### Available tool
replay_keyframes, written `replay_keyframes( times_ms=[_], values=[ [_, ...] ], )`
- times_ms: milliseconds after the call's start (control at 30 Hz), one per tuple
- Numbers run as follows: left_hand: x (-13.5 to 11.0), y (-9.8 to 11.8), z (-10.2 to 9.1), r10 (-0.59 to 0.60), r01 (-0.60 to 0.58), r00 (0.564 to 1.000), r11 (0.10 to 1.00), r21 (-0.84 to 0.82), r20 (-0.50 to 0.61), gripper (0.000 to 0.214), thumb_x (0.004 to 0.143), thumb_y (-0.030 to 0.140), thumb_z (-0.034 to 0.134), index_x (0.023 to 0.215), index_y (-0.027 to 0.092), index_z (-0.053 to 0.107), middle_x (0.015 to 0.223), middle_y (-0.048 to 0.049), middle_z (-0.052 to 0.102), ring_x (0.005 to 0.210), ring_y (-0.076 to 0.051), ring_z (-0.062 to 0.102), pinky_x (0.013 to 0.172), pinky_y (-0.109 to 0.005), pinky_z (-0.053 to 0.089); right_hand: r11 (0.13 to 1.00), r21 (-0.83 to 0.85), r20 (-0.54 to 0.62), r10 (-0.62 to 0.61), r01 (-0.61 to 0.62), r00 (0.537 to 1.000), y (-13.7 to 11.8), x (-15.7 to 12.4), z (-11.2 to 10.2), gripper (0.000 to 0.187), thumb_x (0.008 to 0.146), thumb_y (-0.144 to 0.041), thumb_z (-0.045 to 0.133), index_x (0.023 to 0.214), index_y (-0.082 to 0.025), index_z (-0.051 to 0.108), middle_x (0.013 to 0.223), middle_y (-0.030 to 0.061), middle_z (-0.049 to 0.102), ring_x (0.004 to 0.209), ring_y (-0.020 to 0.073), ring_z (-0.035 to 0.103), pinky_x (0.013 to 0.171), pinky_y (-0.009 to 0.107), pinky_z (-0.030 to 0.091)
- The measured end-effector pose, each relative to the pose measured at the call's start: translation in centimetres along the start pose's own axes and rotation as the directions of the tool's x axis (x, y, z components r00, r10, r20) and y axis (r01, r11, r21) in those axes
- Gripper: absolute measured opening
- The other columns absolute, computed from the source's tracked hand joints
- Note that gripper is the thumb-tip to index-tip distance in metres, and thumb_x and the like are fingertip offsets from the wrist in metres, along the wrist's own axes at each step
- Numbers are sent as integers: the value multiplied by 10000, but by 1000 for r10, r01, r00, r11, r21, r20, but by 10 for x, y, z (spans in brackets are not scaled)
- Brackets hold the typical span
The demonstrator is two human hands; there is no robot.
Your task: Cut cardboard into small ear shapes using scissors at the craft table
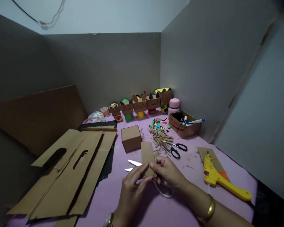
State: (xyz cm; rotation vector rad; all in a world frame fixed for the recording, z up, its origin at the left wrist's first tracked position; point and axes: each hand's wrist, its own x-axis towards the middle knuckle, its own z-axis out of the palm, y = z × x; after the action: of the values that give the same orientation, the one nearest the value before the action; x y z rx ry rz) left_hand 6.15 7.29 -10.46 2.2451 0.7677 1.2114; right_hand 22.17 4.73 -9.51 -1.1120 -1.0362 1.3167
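Note:
Both hands meet over the near middle of the table on one strip of brown cardboard [147, 152]. My left hand [134, 186] pinches its lower left edge between thumb and fingers. From the other side my right hand [167, 170] grips the lower right part, its thumb on the face of the cardboard. Beneath the hands lies a pair of scissors [134, 163] with its blades apart, pointing left, and a pale handle loop to the right. A closed cardboard box [131, 138] stands just beyond the strip.
Large flattened cardboard sheets [61, 186] cover the left. Cardboard scraps [161, 138] lie beside black-handled scissors [177, 150]. A yellow glue gun [217, 179] rests at right. Behind are an open box of pens [186, 126], a pink bottle [174, 105] and several cardboard animal figures [139, 105].

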Motion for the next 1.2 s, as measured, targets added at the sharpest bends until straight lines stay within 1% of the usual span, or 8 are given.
replay_keyframes(
  times_ms=[133,267,433,600,800,933,1033,1200],
  values=[
    [0,-1,1,-76,77,997,996,-53,25,348,822,251,638,1169,252,639,1054,-85,714,924,-201,673,777,-312,572,1000,20,-17,-5,6,1000,-1,0,2,526,611,-687,662,632,-204,455,378,-96,500,285,54,401,350,179,266],
    [3,3,1,-163,166,986,978,-127,36,341,792,241,655,1133,245,663,1043,-86,715,909,-217,672,765,-339,579,1000,26,-25,-11,12,1000,-2,-1,1,509,630,-661,671,609,-203,450,346,-96,487,276,49,389,331,171,211],
    [6,9,3,-358,351,932,865,-357,51,531,715,224,719,1226,208,577,1078,-105,705,886,-227,689,705,-318,597,999,45,4,-18,18,1000,-3,-1,-2,463,673,-612,670,636,-181,505,424,-60,562,283,43,395,320,178,205],
    [5,12,4,-369,372,924,802,-468,102,579,729,215,710,1271,213,506,1024,-85,721,885,-211,695,739,-307,590,999,30,24,-33,32,999,2,-1,-2,452,693,-590,673,654,-169,513,472,-50,580,303,40,419,331,166,242],
    [4,14,4,-381,378,922,844,-380,71,557,744,256,703,1265,193,519,958,-65,734,772,-177,699,663,-267,589,998,0,23,-55,55,998,4,-1,-4,439,717,-583,663,674,-172,515,505,-43,589,329,48,432,353,175,280],
    [2,10,3,-282,273,959,944,-184,-23,469,742,311,713,1177,173,608,938,-82,746,759,-186,697,651,-257,583,999,10,33,-46,45,998,3,-2,-3,454,707,-603,660,657,-183,495,445,-62,550,318,53,421,350,178,252],
    [1,6,0,-86,86,993,996,1,-86,448,765,388,688,1159,183,621,966,-102,749,777,-204,710,660,-272,591,999,39,59,-26,24,998,3,-2,-1,463,687,-612,668,653,-186,490,421,-76,528,300,48,407,336,174,233],
    [0,6,-5,206,-185,973,965,184,-105,306,828,365,625,1090,208,629,882,-76,759,755,-188,722,679,-257,592,997,82,93,-8,0,996,2,-2,0,461,658,-592,705,662,-172,514,505,-57,577,303,34,432,324,163,262]
  ],
)
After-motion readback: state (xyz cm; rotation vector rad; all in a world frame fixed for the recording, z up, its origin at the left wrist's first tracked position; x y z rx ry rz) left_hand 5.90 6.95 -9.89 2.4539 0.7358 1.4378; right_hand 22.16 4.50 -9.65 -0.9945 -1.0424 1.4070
